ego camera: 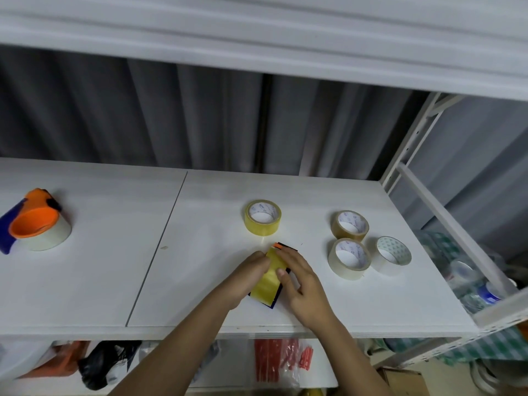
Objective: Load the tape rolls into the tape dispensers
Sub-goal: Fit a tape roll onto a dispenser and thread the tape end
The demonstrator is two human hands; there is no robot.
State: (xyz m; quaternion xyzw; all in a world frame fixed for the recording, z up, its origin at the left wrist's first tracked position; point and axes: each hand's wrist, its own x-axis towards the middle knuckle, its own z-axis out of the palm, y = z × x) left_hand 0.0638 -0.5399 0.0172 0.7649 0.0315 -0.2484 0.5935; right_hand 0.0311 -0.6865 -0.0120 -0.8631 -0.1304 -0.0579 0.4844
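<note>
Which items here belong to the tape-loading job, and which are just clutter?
Job:
- yellow roll in dispenser, held by left hand and right hand
- loaded orange dispenser
- four loose rolls

Lying about:
- bags under the shelf
- red packets

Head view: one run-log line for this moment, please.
hands: left hand and right hand grip yellow roll in dispenser | loose rolls: four | loaded dispenser: far left
</note>
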